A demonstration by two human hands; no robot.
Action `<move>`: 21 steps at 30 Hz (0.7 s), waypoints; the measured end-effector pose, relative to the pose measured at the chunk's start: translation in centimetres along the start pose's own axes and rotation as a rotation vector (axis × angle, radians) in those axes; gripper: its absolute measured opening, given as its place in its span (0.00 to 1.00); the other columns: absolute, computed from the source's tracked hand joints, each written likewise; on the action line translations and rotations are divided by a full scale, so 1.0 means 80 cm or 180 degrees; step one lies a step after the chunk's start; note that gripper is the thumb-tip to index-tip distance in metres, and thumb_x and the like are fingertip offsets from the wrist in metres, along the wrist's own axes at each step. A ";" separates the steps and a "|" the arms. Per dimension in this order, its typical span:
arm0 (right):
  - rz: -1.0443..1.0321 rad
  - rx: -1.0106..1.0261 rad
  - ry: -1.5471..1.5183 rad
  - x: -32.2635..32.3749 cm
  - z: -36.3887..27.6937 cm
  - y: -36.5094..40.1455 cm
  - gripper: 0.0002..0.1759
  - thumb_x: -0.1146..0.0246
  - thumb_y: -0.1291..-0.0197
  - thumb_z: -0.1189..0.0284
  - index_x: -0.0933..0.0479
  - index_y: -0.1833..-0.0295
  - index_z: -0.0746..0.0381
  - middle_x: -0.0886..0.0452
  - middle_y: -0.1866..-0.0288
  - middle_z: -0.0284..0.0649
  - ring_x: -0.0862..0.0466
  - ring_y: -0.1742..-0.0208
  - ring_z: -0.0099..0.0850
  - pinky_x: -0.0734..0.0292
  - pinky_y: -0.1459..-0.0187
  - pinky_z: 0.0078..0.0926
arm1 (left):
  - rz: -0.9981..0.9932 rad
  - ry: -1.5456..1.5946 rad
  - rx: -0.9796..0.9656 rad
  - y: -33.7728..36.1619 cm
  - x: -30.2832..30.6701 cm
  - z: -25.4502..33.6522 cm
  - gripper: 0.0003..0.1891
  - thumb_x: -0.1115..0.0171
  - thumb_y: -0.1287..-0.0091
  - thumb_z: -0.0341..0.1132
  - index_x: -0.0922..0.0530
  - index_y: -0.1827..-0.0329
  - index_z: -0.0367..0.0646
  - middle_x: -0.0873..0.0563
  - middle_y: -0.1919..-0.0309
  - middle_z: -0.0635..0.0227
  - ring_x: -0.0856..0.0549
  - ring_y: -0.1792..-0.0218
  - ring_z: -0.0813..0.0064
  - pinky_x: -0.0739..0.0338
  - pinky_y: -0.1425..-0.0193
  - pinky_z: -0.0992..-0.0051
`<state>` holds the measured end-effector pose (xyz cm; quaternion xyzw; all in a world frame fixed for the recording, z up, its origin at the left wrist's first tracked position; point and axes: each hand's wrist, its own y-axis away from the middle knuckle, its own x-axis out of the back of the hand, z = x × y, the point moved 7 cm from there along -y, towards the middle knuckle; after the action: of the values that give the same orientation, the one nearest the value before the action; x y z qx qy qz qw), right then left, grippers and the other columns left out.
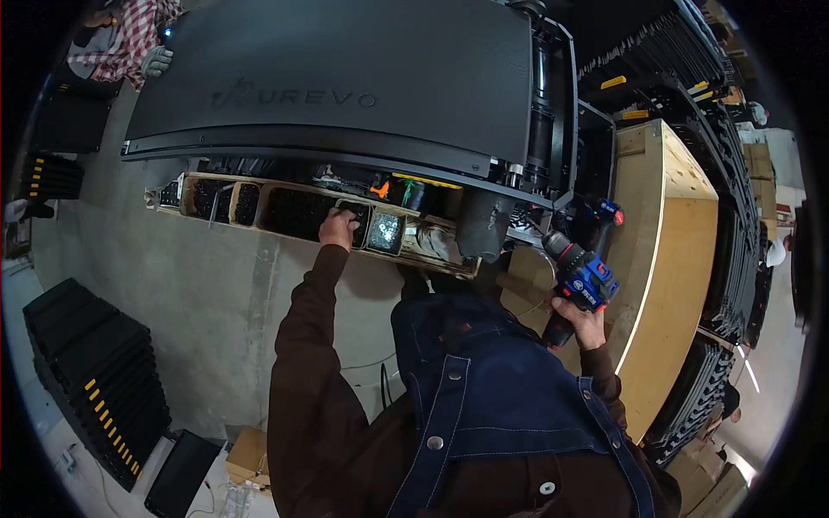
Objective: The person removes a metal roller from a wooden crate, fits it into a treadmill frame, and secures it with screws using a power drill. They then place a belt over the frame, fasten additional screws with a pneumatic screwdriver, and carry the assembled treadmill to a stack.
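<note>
My left hand (339, 229) dips its curled fingertips into a small compartment of dark parts in the long wooden parts tray (298, 235); what the fingertips pinch, if anything, is hidden. Beside it, one compartment holds shiny silver hardware (385, 233). To the left are compartments of small black parts (298, 211). My right hand (583, 324) is wrapped around the grip of a blue and black cordless drill (585, 274), its chuck pointing up and left toward the treadmill's corner. The black treadmill (337, 69), with UREVO on its belt, lies just beyond the tray.
Another blue and red power tool (611, 214) lies near the treadmill's right end. A plywood box (661, 259) stands at my right. Stacked black frames (99, 380) are at lower left. A co-worker in a checked shirt (142, 43) is at the treadmill's far left.
</note>
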<state>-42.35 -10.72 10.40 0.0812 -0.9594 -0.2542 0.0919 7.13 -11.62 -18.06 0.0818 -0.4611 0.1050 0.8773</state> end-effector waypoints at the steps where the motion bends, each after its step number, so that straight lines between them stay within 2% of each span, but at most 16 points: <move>1: -0.0097 0.0035 0.0003 0.000 0.000 -0.002 0.24 0.25 0.43 0.76 0.22 0.41 0.65 0.14 0.56 0.39 0.13 0.57 0.32 0.14 0.56 0.34 | 0.0002 -0.0005 -0.0003 0.000 -0.019 -0.022 0.07 0.35 0.34 0.28 0.19 0.55 0.40 0.13 0.61 0.55 0.12 0.62 0.56 0.19 0.59 0.62; 2: -0.0103 0.0040 -0.0006 -0.003 -0.006 -0.002 0.24 0.25 0.43 0.76 0.22 0.41 0.65 0.14 0.56 0.39 0.13 0.57 0.32 0.14 0.56 0.34 | 0.0176 0.0626 0.0395 0.000 -0.045 -0.062 0.08 0.32 0.36 0.31 0.16 0.56 0.41 0.13 0.60 0.55 0.12 0.61 0.53 0.18 0.57 0.60; 4: -0.0152 0.0401 0.0330 -0.015 -0.033 -0.002 0.27 0.24 0.44 0.76 0.22 0.39 0.65 0.13 0.52 0.37 0.13 0.51 0.30 0.15 0.51 0.33 | 0.0364 0.1240 0.0773 0.005 -0.036 -0.069 0.09 0.29 0.38 0.34 0.13 0.57 0.43 0.13 0.59 0.54 0.12 0.59 0.51 0.18 0.55 0.58; 5: -0.0142 0.0426 0.0309 -0.016 -0.036 -0.006 0.27 0.24 0.44 0.76 0.22 0.39 0.65 0.13 0.52 0.37 0.13 0.51 0.30 0.15 0.51 0.33 | 0.0255 0.1401 0.0951 0.018 -0.003 -0.029 0.10 0.30 0.37 0.34 0.13 0.55 0.41 0.12 0.62 0.56 0.12 0.62 0.56 0.18 0.57 0.62; 6: -0.0339 0.0468 0.0678 -0.022 -0.038 -0.009 0.27 0.23 0.44 0.75 0.22 0.39 0.64 0.13 0.51 0.37 0.14 0.48 0.29 0.16 0.48 0.32 | 0.0140 0.1566 0.1116 0.027 0.034 0.018 0.12 0.30 0.37 0.34 0.13 0.53 0.40 0.11 0.65 0.58 0.11 0.66 0.61 0.18 0.59 0.65; 7: -0.0515 0.0498 0.1048 -0.026 -0.041 -0.011 0.27 0.23 0.44 0.75 0.22 0.38 0.64 0.13 0.50 0.36 0.14 0.46 0.28 0.17 0.45 0.31 | -0.0240 0.2515 0.1718 0.037 0.045 0.052 0.12 0.33 0.34 0.33 0.14 0.51 0.36 0.12 0.71 0.64 0.13 0.69 0.73 0.18 0.61 0.74; 8: -0.0686 0.0344 0.0596 -0.040 -0.050 -0.010 0.29 0.24 0.45 0.77 0.23 0.37 0.63 0.12 0.47 0.36 0.14 0.45 0.26 0.20 0.42 0.29 | -0.0344 0.2987 0.1631 0.042 0.065 0.096 0.12 0.34 0.32 0.32 0.14 0.51 0.35 0.13 0.70 0.66 0.14 0.68 0.76 0.18 0.61 0.76; 9: -0.0622 0.0357 0.0569 -0.047 -0.054 -0.011 0.29 0.24 0.45 0.77 0.23 0.37 0.63 0.12 0.47 0.36 0.14 0.45 0.26 0.20 0.42 0.29 | -0.0463 0.3457 0.1539 0.048 0.082 0.138 0.11 0.35 0.31 0.32 0.14 0.50 0.34 0.13 0.68 0.67 0.15 0.67 0.79 0.17 0.62 0.78; 11: -0.0929 0.0332 0.0083 -0.061 -0.060 -0.011 0.30 0.25 0.45 0.79 0.25 0.35 0.64 0.12 0.46 0.37 0.14 0.44 0.27 0.20 0.40 0.30 | -0.0682 0.4558 0.1479 0.064 0.105 0.217 0.11 0.38 0.27 0.31 0.15 0.47 0.36 0.13 0.65 0.66 0.14 0.64 0.79 0.16 0.58 0.77; 13: -0.0957 0.0559 0.0132 -0.060 -0.069 -0.011 0.33 0.26 0.46 0.82 0.27 0.33 0.64 0.12 0.46 0.38 0.14 0.44 0.27 0.20 0.40 0.30 | -0.1060 0.5302 0.1377 0.071 0.119 0.289 0.12 0.38 0.24 0.33 0.18 0.44 0.37 0.13 0.62 0.66 0.13 0.63 0.77 0.16 0.57 0.77; 15: -0.1311 0.0301 -0.0268 -0.071 -0.084 -0.003 0.35 0.27 0.45 0.83 0.30 0.31 0.64 0.12 0.46 0.38 0.14 0.43 0.27 0.20 0.40 0.31 | -0.1509 0.6182 0.1264 0.076 0.103 0.334 0.13 0.38 0.23 0.39 0.20 0.43 0.41 0.13 0.56 0.67 0.12 0.56 0.73 0.15 0.50 0.74; 16: -0.1209 0.0331 -0.0247 -0.067 -0.091 0.000 0.37 0.27 0.45 0.83 0.31 0.29 0.64 0.12 0.47 0.39 0.14 0.43 0.28 0.19 0.41 0.31 | -0.1676 0.6579 0.1335 0.077 0.098 0.361 0.14 0.39 0.22 0.41 0.20 0.42 0.43 0.13 0.53 0.68 0.13 0.53 0.72 0.15 0.48 0.73; 17: -0.1117 0.0365 -0.0291 -0.060 -0.091 0.001 0.37 0.27 0.45 0.83 0.31 0.29 0.64 0.12 0.47 0.39 0.14 0.43 0.28 0.19 0.41 0.31 | -0.1829 0.6715 0.1348 0.078 0.093 0.384 0.13 0.40 0.23 0.43 0.19 0.43 0.47 0.13 0.50 0.71 0.14 0.47 0.72 0.16 0.42 0.71; 21: -0.0994 0.0520 -0.0180 -0.030 -0.088 -0.002 0.35 0.28 0.46 0.84 0.29 0.31 0.64 0.11 0.50 0.38 0.14 0.47 0.25 0.18 0.45 0.29 | -0.2142 0.7277 0.1682 0.073 0.072 0.447 0.14 0.41 0.22 0.44 0.19 0.42 0.48 0.13 0.47 0.72 0.14 0.46 0.74 0.16 0.40 0.70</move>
<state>-38.48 -13.69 15.99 0.2292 -0.9547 -0.1887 0.0173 -19.53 -13.95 7.01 0.2334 0.6561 -0.0254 0.7172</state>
